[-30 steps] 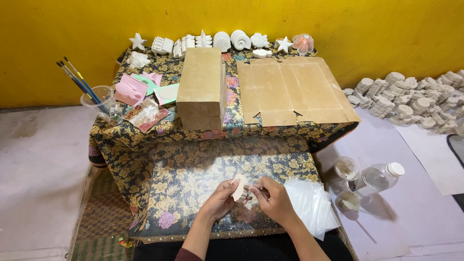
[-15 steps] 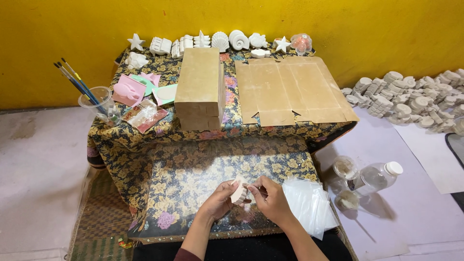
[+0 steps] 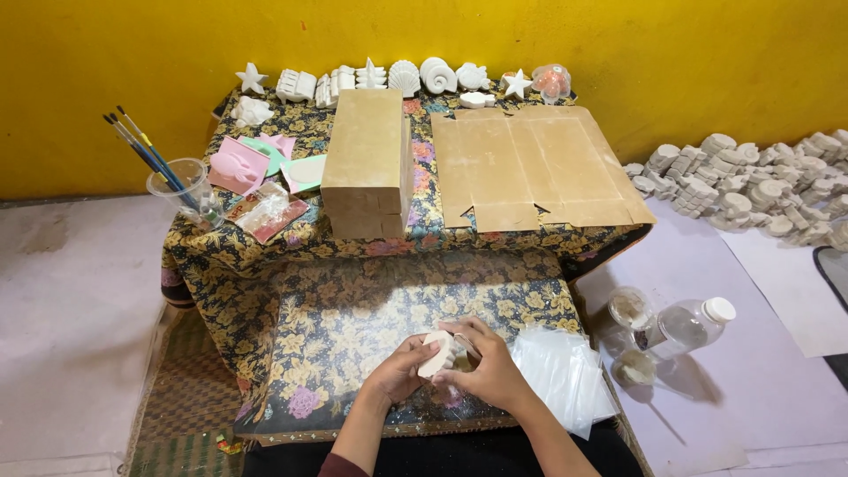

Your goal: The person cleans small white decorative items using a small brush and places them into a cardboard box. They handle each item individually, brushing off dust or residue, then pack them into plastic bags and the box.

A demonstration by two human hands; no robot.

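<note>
Left hand (image 3: 399,371): the fingers are curled partway closed around the left edge of a small white plaster piece (image 3: 435,353), which is gripped from that side.
Right hand (image 3: 488,369): the fingers are bent over the right side of the same piece, so that it is pinched between both hands; the thumb is laid near its front face.
White plaster piece: a pale, rounded cast with a ribbed or scalloped edge is seen; it is held just above the near, low counter (image 3: 353,327), close to that counter's front edge. Finer detail cannot be told.
Low counter: it is covered by a dark floral cloth.
Clear plastic bags (image 3: 565,375): a loose stack is laid just right of the right hand.
Floor at right: a clear plastic bottle with a white cap (image 3: 685,325) is lying near two small round containers (image 3: 629,307).
Raised counter (image 3: 415,234): the same floral cloth is draped over it.
Cup of brushes (image 3: 181,190): a clear cup is stood at the left corner, with brushes leaning out.
Pink and green moulds (image 3: 265,163): these are grouped beside the cup.
Brown box (image 3: 367,163): it is stood in the middle.
Flattened cardboard (image 3: 530,163): it is spread at the right.
Row of white casts (image 3: 397,79): stars and shells are lined along the yellow wall (image 3: 618,53).
Pile of white casts (image 3: 760,185): it is heaped on the floor, far right.
</note>
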